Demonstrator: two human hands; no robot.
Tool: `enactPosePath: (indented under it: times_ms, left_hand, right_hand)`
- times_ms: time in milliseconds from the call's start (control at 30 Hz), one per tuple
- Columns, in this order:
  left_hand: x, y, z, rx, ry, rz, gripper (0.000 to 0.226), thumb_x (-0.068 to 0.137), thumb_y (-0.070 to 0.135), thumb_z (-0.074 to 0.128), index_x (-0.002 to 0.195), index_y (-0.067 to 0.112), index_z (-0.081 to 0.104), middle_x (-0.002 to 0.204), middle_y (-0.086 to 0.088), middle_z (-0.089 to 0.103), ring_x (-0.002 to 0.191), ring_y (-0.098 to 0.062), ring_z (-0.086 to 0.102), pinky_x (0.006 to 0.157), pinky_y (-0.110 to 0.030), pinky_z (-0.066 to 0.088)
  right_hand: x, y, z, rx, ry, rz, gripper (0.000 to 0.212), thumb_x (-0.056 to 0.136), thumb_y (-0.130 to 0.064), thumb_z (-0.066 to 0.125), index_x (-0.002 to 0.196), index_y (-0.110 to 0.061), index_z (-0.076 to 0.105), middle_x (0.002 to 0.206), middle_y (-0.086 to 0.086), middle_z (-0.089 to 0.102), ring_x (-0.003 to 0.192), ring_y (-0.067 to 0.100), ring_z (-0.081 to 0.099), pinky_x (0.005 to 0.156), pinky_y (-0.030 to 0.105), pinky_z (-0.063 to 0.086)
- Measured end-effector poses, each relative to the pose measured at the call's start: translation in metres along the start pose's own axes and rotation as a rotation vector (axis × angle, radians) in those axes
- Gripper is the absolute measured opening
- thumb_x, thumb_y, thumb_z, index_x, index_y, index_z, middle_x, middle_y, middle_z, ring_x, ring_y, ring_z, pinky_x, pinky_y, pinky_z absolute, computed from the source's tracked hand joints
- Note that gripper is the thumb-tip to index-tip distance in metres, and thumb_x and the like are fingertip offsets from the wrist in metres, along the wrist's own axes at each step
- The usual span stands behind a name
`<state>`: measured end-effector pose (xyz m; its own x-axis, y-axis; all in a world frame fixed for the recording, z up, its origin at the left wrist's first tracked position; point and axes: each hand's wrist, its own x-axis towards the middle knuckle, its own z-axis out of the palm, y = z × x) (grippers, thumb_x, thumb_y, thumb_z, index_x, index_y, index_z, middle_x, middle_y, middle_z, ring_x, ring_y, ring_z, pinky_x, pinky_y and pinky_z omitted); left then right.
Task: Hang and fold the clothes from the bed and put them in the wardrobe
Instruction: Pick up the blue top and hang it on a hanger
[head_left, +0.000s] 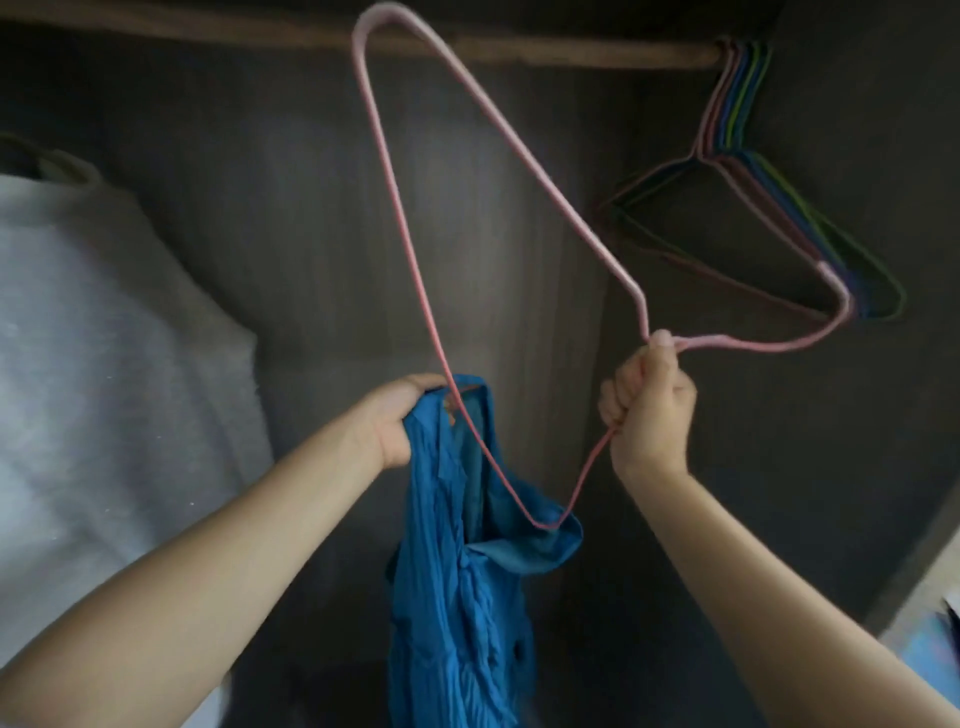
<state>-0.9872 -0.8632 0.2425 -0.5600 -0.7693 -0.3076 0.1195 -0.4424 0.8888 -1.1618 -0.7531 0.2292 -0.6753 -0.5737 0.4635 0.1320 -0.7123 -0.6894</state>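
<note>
Wooden rail (571, 52) spans the wardrobe (311, 208) top. Bunch of empty coloured hangers (737, 130) hooked at its right end, touching each other. Grey garment (78, 338) hangs at the left edge.

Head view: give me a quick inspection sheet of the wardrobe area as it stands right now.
Surface: no work surface in view; wardrobe back panel fills the frame.
Job's things: pink hanger held up, one corner pushed into the blue garment, which hangs down crumpled; wooden rail above.
Clutter: bunch of spare coloured hangers at the rail's right end; pale grey fabric item at left.
Grippers: left hand grips the garment's top edge; right hand grips the hanger at its neck.
Cables: nothing seen.
Surroundings: dim wardrobe interior; blurred light-coloured things at the lower right edge, cannot tell what.
</note>
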Motion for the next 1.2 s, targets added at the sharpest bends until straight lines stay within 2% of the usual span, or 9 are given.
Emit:
enactPosePath:
  times_ms: [133, 233, 367, 500, 600, 767, 933, 1067, 1200]
  left_hand:
    - [-0.014, 0.021, -0.013, -0.037, -0.114, 0.014, 0.056, 0.095, 0.017, 0.044, 0.042, 0.008, 0.059, 0.038, 0.003, 0.041, 0.027, -0.007, 0.037, 0.029, -0.014, 0.032]
    - [-0.033, 0.043, -0.027, -0.043, -0.167, 0.081, 0.026, 0.08, 0.013, 0.051, 0.055, 0.011, 0.057, 0.038, 0.008, 0.035, 0.027, -0.003, 0.032, 0.029, -0.012, 0.029]
    - [-0.044, 0.07, -0.063, 0.075, -0.096, 0.187, 0.026, 0.079, 0.017, 0.052, 0.054, 0.015, 0.058, 0.036, 0.007, 0.036, 0.026, -0.002, 0.033, 0.028, -0.013, 0.03]
    - [-0.034, 0.068, -0.107, 0.193, 0.057, 0.088, 0.047, 0.092, 0.02, 0.048, 0.05, 0.011, 0.065, 0.037, 0.003, 0.047, 0.027, -0.009, 0.045, 0.031, -0.014, 0.037]
    - [-0.02, 0.044, -0.131, 0.213, 0.156, 0.016, 0.051, 0.095, 0.018, 0.047, 0.049, 0.007, 0.065, 0.039, -0.002, 0.049, 0.027, -0.014, 0.048, 0.03, -0.017, 0.04]
    - [0.003, 0.01, -0.156, 0.044, 0.279, -0.024, 0.029, 0.092, 0.012, 0.049, 0.064, 0.01, 0.05, 0.035, 0.001, 0.038, 0.024, -0.012, 0.038, 0.032, -0.013, 0.035]
    - [0.013, 0.009, -0.146, -0.037, 0.259, 0.018, 0.05, 0.09, 0.012, 0.053, 0.041, 0.006, 0.055, 0.035, -0.002, 0.043, 0.029, -0.017, 0.045, 0.034, -0.019, 0.044]
    - [0.017, 0.003, -0.128, 0.124, 0.236, 0.094, 0.043, 0.092, 0.017, 0.059, 0.049, 0.012, 0.063, 0.041, 0.0, 0.048, 0.039, -0.013, 0.048, 0.035, -0.016, 0.042]
    - [0.022, -0.004, -0.11, 0.377, 0.135, 0.292, 0.023, 0.094, 0.019, 0.058, 0.077, 0.014, 0.072, 0.068, -0.004, 0.066, 0.062, -0.016, 0.056, 0.06, -0.027, 0.041]
  right_hand:
    - [-0.017, 0.027, -0.002, 0.026, 0.067, 0.075, 0.049, 0.08, -0.059, 0.051, 0.044, -0.028, 0.041, 0.045, -0.014, 0.026, 0.039, 0.005, 0.021, 0.038, 0.017, 0.021]
    - [-0.028, 0.047, -0.008, -0.081, 0.059, 0.115, 0.049, 0.077, -0.064, 0.05, 0.045, -0.029, 0.042, 0.046, -0.013, 0.028, 0.04, 0.004, 0.024, 0.038, 0.018, 0.025]
    - [-0.034, 0.055, -0.013, -0.416, -0.194, 0.127, 0.054, 0.078, -0.067, 0.049, 0.045, -0.026, 0.037, 0.046, -0.011, 0.029, 0.043, 0.005, 0.025, 0.042, 0.019, 0.022]
    - [-0.023, 0.031, -0.013, -0.866, -0.485, 0.12, 0.065, 0.08, -0.076, 0.04, 0.051, -0.018, 0.052, 0.05, -0.005, 0.044, 0.049, 0.008, 0.04, 0.052, 0.025, 0.033]
    - [-0.018, 0.009, -0.007, -1.021, -0.621, 0.113, 0.063, 0.082, -0.074, 0.035, 0.053, -0.022, 0.057, 0.047, -0.007, 0.047, 0.044, 0.004, 0.04, 0.047, 0.015, 0.033]
    - [-0.015, -0.016, -0.012, -0.888, -0.505, 0.235, 0.059, 0.08, -0.072, 0.04, 0.052, -0.02, 0.043, 0.043, -0.004, 0.036, 0.039, 0.013, 0.035, 0.041, 0.02, 0.034]
    - [-0.027, -0.024, -0.02, -1.368, -0.636, 0.205, 0.063, 0.074, -0.075, 0.028, 0.049, -0.021, 0.048, 0.043, -0.005, 0.042, 0.038, 0.005, 0.034, 0.044, 0.018, 0.032]
    - [-0.029, -0.029, -0.013, -1.603, -0.629, 0.176, 0.063, 0.089, -0.064, 0.028, 0.062, -0.016, 0.059, 0.053, 0.0, 0.056, 0.044, 0.008, 0.046, 0.054, 0.03, 0.044]
    - [-0.026, -0.023, 0.015, -1.506, -0.666, 0.152, 0.049, 0.098, -0.047, 0.038, 0.063, -0.021, 0.06, 0.052, -0.007, 0.058, 0.045, 0.004, 0.051, 0.054, 0.026, 0.044]
